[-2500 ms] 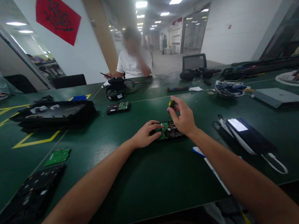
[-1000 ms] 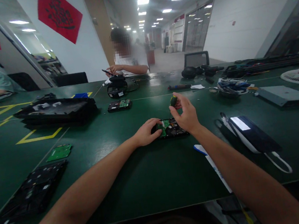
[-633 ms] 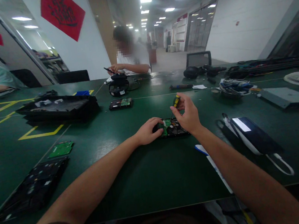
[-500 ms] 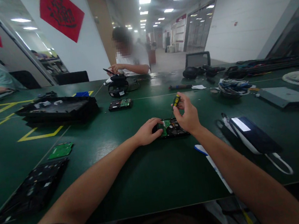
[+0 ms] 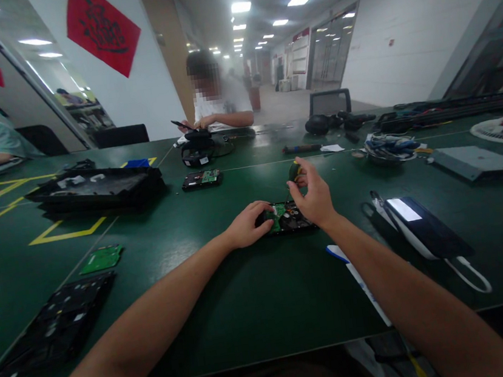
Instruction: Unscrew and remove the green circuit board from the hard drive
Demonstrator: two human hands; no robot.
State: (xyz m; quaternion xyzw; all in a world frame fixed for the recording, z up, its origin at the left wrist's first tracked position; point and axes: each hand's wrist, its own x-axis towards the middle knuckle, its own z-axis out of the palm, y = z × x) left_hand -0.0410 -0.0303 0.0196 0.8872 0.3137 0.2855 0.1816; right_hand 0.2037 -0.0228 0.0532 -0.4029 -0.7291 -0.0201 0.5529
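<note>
A black hard drive (image 5: 291, 219) with a green circuit board on top lies on the green table (image 5: 256, 298) in front of me. My left hand (image 5: 249, 223) rests on its left end, fingers curled over the edge and holding it down. My right hand (image 5: 312, 196) pinches the yellow-and-black handle of a small screwdriver (image 5: 294, 173), held upright with its tip down on the drive. Both forearms reach in from the bottom of the view.
A second hard drive (image 5: 200, 179) lies farther back. Black trays (image 5: 96, 189) sit at left, a loose green board (image 5: 101, 259) and a black panel (image 5: 53, 329) nearer. A dark device with a white cable (image 5: 421, 229) lies right. A person (image 5: 218, 104) sits across.
My right hand's fingers have shifted slightly round the screwdriver handle, which stays upright over the drive. The left hand has kept its place. The person across lowered an arm.
</note>
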